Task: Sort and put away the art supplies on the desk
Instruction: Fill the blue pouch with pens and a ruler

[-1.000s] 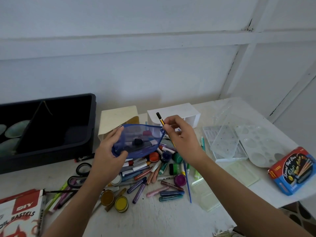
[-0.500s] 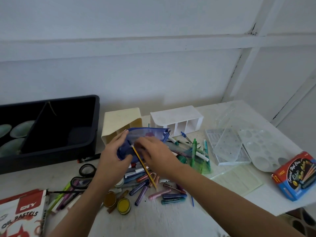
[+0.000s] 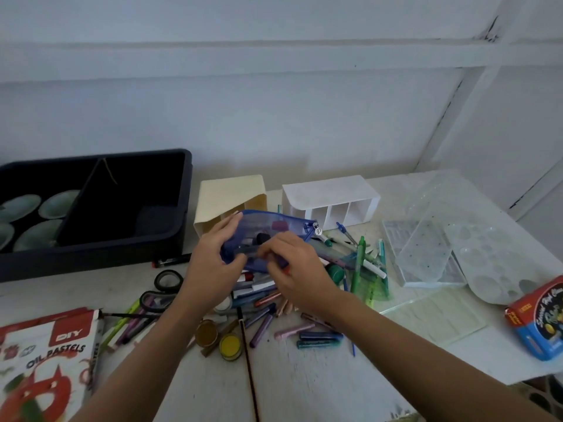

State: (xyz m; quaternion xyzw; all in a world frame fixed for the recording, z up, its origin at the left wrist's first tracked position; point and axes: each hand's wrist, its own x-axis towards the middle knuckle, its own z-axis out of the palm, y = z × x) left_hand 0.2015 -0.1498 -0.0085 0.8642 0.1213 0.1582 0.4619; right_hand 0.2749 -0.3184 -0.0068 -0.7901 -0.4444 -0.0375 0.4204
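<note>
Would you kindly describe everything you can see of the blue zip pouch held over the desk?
The blue pouch is a see-through, soft plastic case with darker blue edging and a silver zip pull at its right end. Dark and pink items show through it. It is held roughly level above the pastels, before a cream box. The left hand grips its left end; the right hand pinches its lower edge. Its zip state is unclear.

both forearms reach forward, left hand [image 3: 213,264] and right hand [image 3: 294,268] close together, fingers curled in a grip.
</note>
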